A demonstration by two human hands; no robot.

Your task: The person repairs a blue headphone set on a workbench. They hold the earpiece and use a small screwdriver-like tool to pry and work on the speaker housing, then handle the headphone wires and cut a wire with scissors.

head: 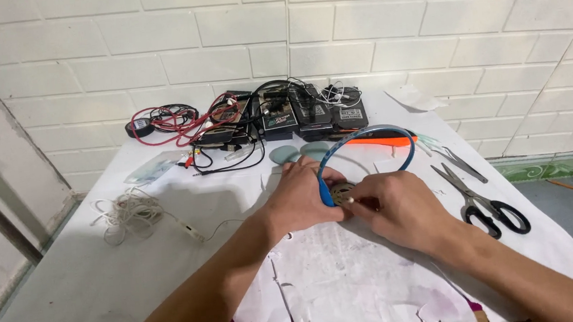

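I see the left hand (302, 198) curled closed around the near end of a blue headband (362, 141), which arches up over the white paper-covered table (88, 278) at centre. The right hand (396, 210) pinches a small round metallic earpiece (341, 193) at that same end, fingertips pressed together on it. Black-handled scissors (481, 202) lie just right of the right hand, and a coiled white cord (130, 214) lies well left.

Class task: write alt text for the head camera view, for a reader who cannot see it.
Two bare hands, left hand and right hand, hold a blue headband headset over a paper-covered table. Black scissors lie right, a white cord left.
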